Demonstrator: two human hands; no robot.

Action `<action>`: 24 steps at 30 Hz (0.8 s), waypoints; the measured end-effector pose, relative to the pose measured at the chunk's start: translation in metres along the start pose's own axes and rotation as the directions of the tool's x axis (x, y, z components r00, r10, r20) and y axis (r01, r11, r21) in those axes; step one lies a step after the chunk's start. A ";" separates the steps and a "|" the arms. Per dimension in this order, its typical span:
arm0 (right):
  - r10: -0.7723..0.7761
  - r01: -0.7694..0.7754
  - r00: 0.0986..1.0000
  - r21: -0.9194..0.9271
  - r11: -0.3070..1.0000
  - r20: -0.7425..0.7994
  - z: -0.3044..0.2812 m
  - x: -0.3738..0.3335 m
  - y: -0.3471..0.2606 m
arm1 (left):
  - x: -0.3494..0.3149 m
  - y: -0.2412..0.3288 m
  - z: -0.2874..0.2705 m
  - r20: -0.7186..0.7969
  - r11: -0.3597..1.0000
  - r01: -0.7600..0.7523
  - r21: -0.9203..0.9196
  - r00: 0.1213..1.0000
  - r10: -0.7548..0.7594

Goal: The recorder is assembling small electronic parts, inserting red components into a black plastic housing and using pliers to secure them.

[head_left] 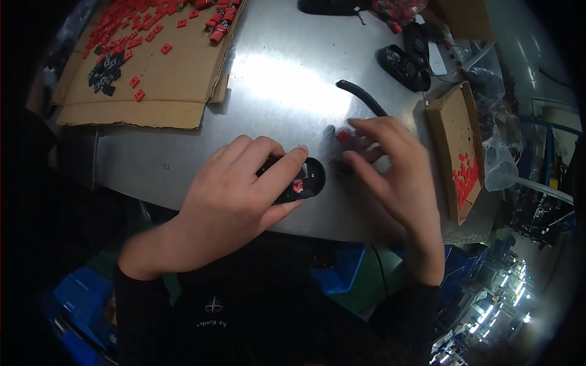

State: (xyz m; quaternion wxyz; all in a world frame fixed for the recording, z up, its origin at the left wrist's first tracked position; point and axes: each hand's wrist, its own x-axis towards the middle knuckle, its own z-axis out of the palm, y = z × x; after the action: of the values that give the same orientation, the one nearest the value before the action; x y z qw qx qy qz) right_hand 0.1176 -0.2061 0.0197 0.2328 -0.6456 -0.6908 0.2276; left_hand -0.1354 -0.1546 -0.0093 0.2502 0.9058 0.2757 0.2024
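My left hand is closed around a black plastic housing with a rounded end, above the near edge of the metal table. Inside its open end sits a small red part; my fingers cover the rest of the housing. To the right, my right hand has its thumb and fingers round a small red piece, blurred and apart from the housing. Just beyond the right hand a curved black strip lies on the table, one end hidden behind the fingers.
A cardboard tray at far left carries many red pieces and a pile of black ones. On the right stands a shallow cardboard box with red pieces. Black housings lie at far right. Blue bins stand below the table.
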 end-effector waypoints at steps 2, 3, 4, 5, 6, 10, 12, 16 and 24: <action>0.028 -0.031 0.997 0.040 0.999 0.071 0.007 0.003 0.007 | 0.004 -0.006 -0.002 0.034 0.999 -0.024 -0.049 0.999 0.026; 0.018 -0.015 0.997 -0.050 0.999 0.075 0.013 0.004 0.011 | 0.006 -0.009 -0.003 0.073 0.995 -0.033 -0.098 0.996 0.040; 0.009 0.002 0.997 -0.140 0.990 0.078 0.016 0.005 0.013 | 0.008 -0.011 -0.004 0.066 0.995 -0.034 -0.093 0.997 0.040; 0.001 0.010 0.997 -0.142 0.990 0.080 0.018 0.006 0.011 | 0.009 -0.011 -0.006 0.095 0.993 -0.038 -0.111 0.994 0.049; 0.042 -0.034 0.996 -0.099 0.994 0.083 0.020 0.005 0.009 | 0.009 -0.012 -0.007 0.125 0.991 -0.042 -0.129 0.990 0.059; 0.070 -0.071 0.997 0.067 0.995 0.023 0.011 0.003 -0.001 | 0.007 -0.016 -0.008 0.111 0.988 -0.039 -0.147 0.992 0.056; 0.058 -0.058 0.998 0.047 0.997 0.016 0.007 0.002 -0.001 | 0.006 -0.016 -0.008 0.128 0.987 -0.034 -0.160 0.990 0.055; 0.003 -0.005 0.998 -0.040 0.999 -0.056 0.022 0.005 0.004 | 0.007 -0.015 -0.007 0.128 0.987 -0.029 -0.155 0.991 0.050; 0.102 -0.103 0.990 -0.005 0.995 -0.098 0.027 0.017 0.010 | 0.003 -0.014 -0.006 0.114 0.991 -0.018 -0.134 0.993 0.033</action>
State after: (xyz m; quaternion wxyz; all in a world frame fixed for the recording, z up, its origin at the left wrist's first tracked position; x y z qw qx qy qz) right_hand 0.1077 -0.1891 -0.0071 0.2511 -0.6917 -0.6457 0.2040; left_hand -0.1418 -0.1404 -0.0122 0.3230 0.9008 0.2349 0.1703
